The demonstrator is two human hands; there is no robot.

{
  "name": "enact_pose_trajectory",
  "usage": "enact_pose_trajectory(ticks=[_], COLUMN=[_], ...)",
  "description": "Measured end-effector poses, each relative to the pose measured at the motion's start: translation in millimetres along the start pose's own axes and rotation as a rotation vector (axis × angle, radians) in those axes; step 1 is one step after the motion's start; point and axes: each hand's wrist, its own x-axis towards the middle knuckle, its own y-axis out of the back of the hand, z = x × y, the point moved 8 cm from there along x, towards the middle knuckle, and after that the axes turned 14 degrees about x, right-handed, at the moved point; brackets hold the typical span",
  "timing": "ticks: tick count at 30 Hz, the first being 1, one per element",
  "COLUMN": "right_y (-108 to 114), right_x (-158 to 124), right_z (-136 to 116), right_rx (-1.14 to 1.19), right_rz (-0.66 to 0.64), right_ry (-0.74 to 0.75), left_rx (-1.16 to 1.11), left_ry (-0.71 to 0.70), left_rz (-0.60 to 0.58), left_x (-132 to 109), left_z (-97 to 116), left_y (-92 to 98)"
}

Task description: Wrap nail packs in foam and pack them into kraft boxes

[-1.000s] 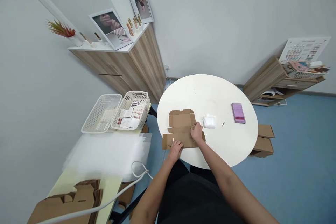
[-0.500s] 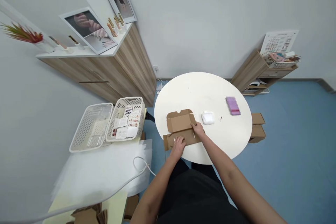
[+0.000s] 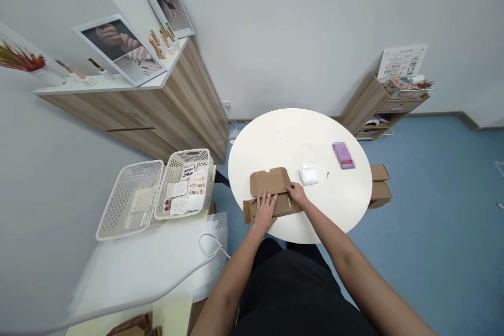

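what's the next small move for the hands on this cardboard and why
Probably tilt the cardboard's far panel up next: the left hand lies spread over the near part, which could steady it, the right hand is at the right edge, and no box is formed yet.

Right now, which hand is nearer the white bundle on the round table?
Right. The right hand is close to the white bundle, at its lower left in the view; the left hand is farther left, spread on the cardboard.
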Motion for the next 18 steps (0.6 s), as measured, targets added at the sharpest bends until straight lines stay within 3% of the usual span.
enact_pose_trajectory(ticks=[6, 13, 15, 18], right_y=[2, -3, 8, 47], right_x=[-19, -32, -35, -40], right_z=[0, 4, 1, 2], right_rx=[-0.227, -0.259, -0.250, -0.208], right_rz=[-0.029, -0.035, 0.020, 0.253], right_ry=[0.099, 0.095, 0.122, 0.152], left_rx=[-0.008, -0.004, 0.005, 0.019], left_ry=[0.036, 0.025, 0.021, 0.026], left_rz=[-0.016, -0.046, -0.037, -0.042], left_x=[2, 0, -1, -1], left_z=[-1, -3, -4, -4], left_y=[-1.4, -4.4, -3.2, -3.0])
